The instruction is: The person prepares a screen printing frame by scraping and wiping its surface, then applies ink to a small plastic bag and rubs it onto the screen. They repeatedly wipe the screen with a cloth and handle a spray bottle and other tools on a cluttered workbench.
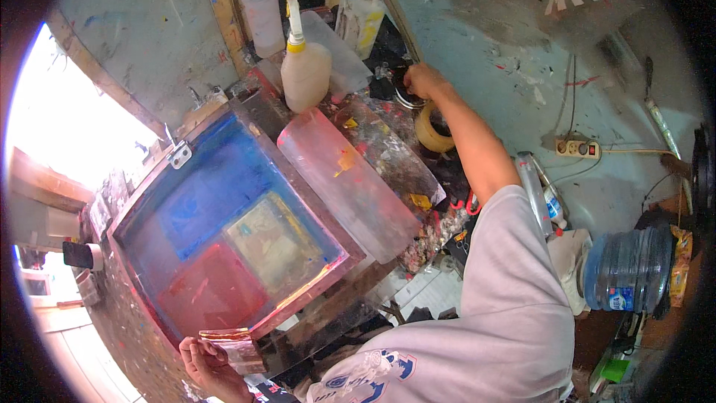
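Observation:
My right arm stretches to the back of the bench, where my right hand (425,80) is closed over a dark round tub (407,98) with a pale rim. What its fingers grip is hidden. Close by lies a wide roll of tan tape (432,130). My left hand (209,367) is at the lower left, fingers loosely curled and slightly apart, with nothing seen in them. It lies beside a flat, ink-stained squeegee-like piece (237,349), at the near corner of a screen-printing frame (298,295). Blue, red and yellowish rectangles show on its mesh (216,254).
A rolled translucent sheet (350,186) lies right of the frame. Behind it stand a yellow-necked spray bottle (306,75), a white bottle (263,19) and a stained jug (361,21). A hinge clamp (180,154) holds the frame's far edge. A water jug (626,272) is at the right.

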Tool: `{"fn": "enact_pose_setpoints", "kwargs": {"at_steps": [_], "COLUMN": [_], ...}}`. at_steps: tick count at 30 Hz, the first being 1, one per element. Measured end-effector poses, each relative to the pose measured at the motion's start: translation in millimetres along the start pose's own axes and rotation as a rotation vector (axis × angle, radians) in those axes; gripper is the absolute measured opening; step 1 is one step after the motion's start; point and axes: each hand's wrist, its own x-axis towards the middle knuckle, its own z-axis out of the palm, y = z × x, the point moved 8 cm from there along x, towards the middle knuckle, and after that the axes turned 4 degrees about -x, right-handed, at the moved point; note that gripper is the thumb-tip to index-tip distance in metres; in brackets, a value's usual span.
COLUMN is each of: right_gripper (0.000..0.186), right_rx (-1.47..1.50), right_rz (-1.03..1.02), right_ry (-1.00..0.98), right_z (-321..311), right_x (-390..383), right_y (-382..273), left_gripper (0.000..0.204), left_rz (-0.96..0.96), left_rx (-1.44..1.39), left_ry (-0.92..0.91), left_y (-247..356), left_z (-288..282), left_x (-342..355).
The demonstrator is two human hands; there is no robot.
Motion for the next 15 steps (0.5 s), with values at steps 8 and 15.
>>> {"fn": "enact_pose_setpoints", "kwargs": {"at_steps": [8, 15], "right_gripper": [0.029, 0.025], "right_rx": [0.079, -0.084], "right_rz": [0.005, -0.246], "right_ry": [0.020, -0.127], "right_z": [-2.1, 2.7], "right_x": [10.5, -1.4], "right_y": [8.4, -11.6], "left_gripper": [0.011, 0.010], "left_rz": [-0.030, 0.003], "left_rx": [-0.025, -0.007], "left_ry": [0.047, -0.011], "left_y": [-6.0, -5.6], "left_z": [-5.5, 2.1], "left_x": [6.5, 4.5]}}
